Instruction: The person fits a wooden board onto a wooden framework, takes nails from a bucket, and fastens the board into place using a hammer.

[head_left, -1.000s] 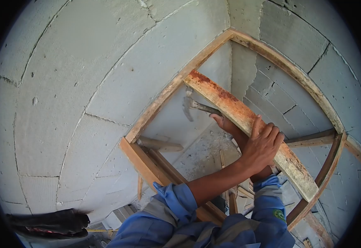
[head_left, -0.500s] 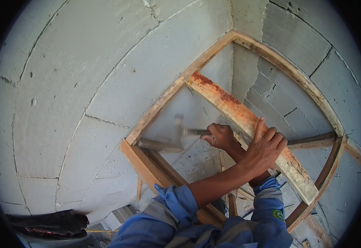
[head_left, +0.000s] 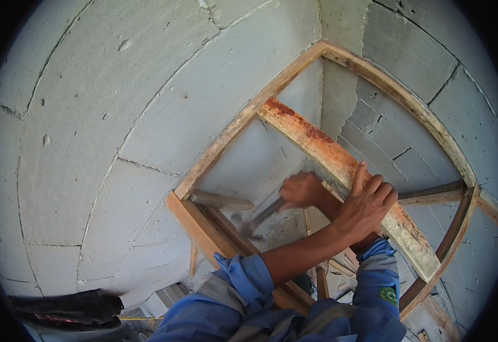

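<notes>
My forearms cross, the left one over the right. My left hand (head_left: 368,196) is closed over a wooden plank (head_left: 317,139) stained reddish at its far end, the index finger lying along it. Reaching beneath that forearm, my right hand (head_left: 300,189) is wrapped around the handle of a hammer (head_left: 269,215). Motion blurs the hammer's head, which hangs inside the frame near the thick front beam (head_left: 203,231); contact between them cannot be made out. The plank spans a wooden frame (head_left: 226,145) from its left rail to the right side.
Grey block walls (head_left: 146,114) meet in a corner behind the frame. A short wooden piece (head_left: 223,200) juts inward at the left corner, and a brace (head_left: 431,194) runs at the right. Dark cloth or bag (head_left: 66,310) lies lower left. Wood scraps litter the floor below.
The hammer's head has swung downward, toward the front beam, and its handle now slants. My right hand has turned with it. My left hand stays nearly still on the plank.
</notes>
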Tool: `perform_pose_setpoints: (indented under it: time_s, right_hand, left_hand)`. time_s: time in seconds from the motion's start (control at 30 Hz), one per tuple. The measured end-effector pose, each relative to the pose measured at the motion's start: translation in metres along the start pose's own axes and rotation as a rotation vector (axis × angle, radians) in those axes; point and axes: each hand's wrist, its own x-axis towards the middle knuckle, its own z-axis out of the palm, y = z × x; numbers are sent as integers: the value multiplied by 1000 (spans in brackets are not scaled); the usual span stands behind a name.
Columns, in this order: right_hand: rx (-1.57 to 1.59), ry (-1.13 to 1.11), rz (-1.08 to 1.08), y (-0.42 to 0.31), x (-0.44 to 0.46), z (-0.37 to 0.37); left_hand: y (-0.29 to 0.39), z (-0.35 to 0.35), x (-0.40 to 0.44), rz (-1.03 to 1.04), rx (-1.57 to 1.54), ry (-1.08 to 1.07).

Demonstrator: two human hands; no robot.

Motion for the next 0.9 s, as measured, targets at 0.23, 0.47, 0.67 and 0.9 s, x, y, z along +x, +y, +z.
perform_pose_setpoints:
  time_s: [0.23, 0.47, 0.67, 0.9]
  right_hand:
    - [250, 290, 371, -65, 5, 32]
    - [191, 485, 522, 12, 16, 17]
    - [165, 237, 175, -46, -2, 19]
    - [98, 406, 562, -6, 9, 38]
  left_hand:
    - [1, -2, -3, 5, -9, -31]
    - [3, -3, -1, -8, -18, -36]
    - [-2, 0, -2, 5, 6, -34]
    - [6, 4, -4, -15, -38, -38]
